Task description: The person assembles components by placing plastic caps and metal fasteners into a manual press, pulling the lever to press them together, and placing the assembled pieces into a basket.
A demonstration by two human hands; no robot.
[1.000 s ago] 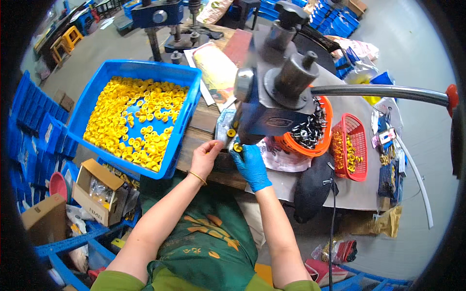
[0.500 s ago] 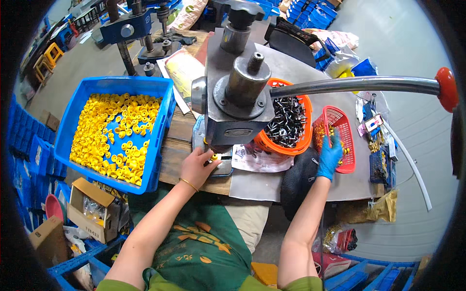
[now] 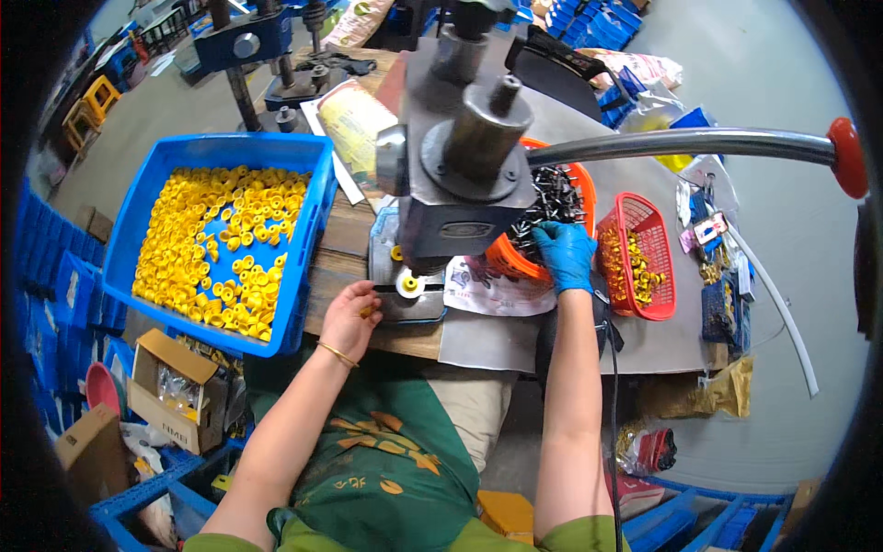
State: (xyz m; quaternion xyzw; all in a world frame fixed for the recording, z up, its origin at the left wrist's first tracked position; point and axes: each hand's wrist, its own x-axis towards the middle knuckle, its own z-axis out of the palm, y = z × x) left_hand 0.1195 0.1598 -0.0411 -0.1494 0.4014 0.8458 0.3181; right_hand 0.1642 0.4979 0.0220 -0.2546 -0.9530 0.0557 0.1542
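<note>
My left hand (image 3: pixel 351 317) rests just left of the press base (image 3: pixel 418 308), its fingers curled around a small yellowish piece that I cannot make out well. On that base a yellow cap (image 3: pixel 410 285) sits on a round white seat under the press head (image 3: pixel 464 225). Another yellow cap (image 3: pixel 396 252) lies a little behind it. My right hand (image 3: pixel 567 256), in a blue glove, reaches over the near rim of the orange basket (image 3: pixel 515 260). Its fingers are bent down among black pin-like parts (image 3: pixel 556 193); what they grip is hidden.
A blue tray (image 3: pixel 311 230) of yellow caps stands at left. Right of my gloved hand is a red basket (image 3: pixel 664 267) with small yellow and brass-coloured pieces. The press lever (image 3: pixel 690 143) with its red knob reaches far right. A second press (image 3: pixel 244 46) stands behind.
My right hand has moved left from the red basket to the orange one. My left hand has drawn back from the press base, uncovering the yellow cap on its white seat.
</note>
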